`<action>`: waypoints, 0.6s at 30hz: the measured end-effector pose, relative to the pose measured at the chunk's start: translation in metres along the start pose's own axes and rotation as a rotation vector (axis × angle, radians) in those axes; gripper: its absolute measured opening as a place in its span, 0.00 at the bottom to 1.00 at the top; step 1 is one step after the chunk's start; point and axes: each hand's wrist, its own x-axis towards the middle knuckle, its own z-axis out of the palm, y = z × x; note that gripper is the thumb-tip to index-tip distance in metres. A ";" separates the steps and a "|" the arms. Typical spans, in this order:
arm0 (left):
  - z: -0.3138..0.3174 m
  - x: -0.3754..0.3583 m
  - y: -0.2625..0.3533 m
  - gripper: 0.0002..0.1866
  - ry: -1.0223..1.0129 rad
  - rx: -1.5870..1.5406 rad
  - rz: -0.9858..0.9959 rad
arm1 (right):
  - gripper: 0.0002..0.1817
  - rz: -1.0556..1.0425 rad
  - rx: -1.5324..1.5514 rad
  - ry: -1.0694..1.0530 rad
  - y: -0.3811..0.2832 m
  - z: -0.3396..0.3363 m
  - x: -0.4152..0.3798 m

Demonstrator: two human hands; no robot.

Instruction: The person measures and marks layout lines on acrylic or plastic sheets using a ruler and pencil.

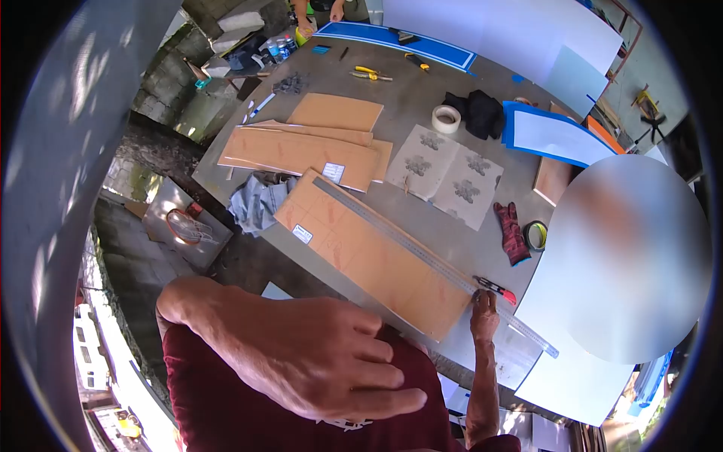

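Observation:
My left hand [324, 365] is raised close to the camera in front of my dark red shirt. Its fingers are loosely bent and a little apart, and nothing shows in them. Farther off, my right hand [484, 320] has its fingers closed at the edge of a long metal ruler [407, 239]. That ruler lies lengthwise along a brown paper-covered sheet [369, 264] and sticks out past its right end. Just beyond my right fingertips lies a red and black utility knife [497, 290]. A white label [302, 233] is on the sheet's left part.
More brown sheets [301, 154] lie on the grey table [361, 98], by a printed paper [448, 177], tape roll [446, 119], black cloth [478, 113] and patterned glove [511, 233]. Yellow-handled pliers [369, 73] lie farther back. Another person's hands [337, 10] are at the far edge.

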 end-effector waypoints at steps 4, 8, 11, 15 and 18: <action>0.009 0.019 0.012 0.18 0.256 0.027 -0.007 | 0.22 -0.029 0.032 -0.015 0.010 0.007 0.001; 0.027 0.019 0.005 0.15 0.417 0.079 0.105 | 0.20 -0.046 -0.003 0.010 0.004 0.004 0.000; 0.021 0.013 0.001 0.14 0.361 0.124 0.146 | 0.18 -0.036 -0.022 -0.020 0.005 0.009 0.000; 0.004 0.001 -0.011 0.15 0.107 0.110 0.222 | 0.15 -0.038 0.023 -0.027 0.003 0.007 0.002; 0.031 -0.018 -0.028 0.15 0.030 0.016 0.082 | 0.15 -0.017 0.040 -0.083 0.004 0.000 0.000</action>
